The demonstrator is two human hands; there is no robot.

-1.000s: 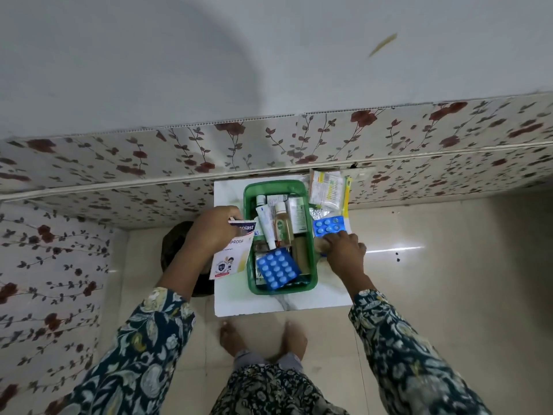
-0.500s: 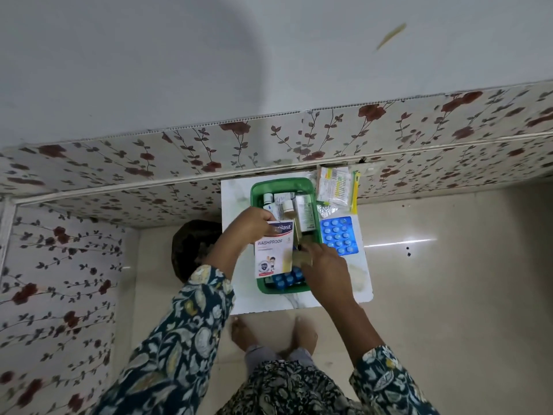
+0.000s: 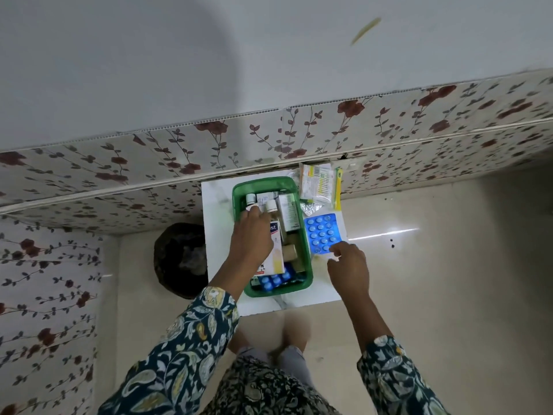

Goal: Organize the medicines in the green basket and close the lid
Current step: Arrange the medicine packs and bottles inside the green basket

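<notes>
The green basket (image 3: 308, 266) stands on a small white table (image 3: 217, 223). It holds a white-capped bottle (image 3: 271, 206), a tall green-white carton (image 3: 288, 215), a brown roll (image 3: 289, 253) and a blue blister pack (image 3: 274, 280) at its near end. My left hand (image 3: 253, 238) is over the basket's left side, closed on a white plaster box (image 3: 277, 254) that sits tilted inside. Right of the basket a second blue blister pack (image 3: 321, 232) lies on the table. My right hand (image 3: 348, 265) has its fingers spread and touches that pack's near edge. No lid is in view.
A clear packet of strips (image 3: 317, 182), a yellow strip (image 3: 338, 190) and a silver foil strip (image 3: 311, 208) lie at the table's far right. A dark bin (image 3: 179, 259) stands left of the table. The flowered wall runs behind, and my feet are below the near edge.
My left hand brought the plaster box from the basket's left side into the basket. My right hand left the basket and moved right to the loose blue blister pack.
</notes>
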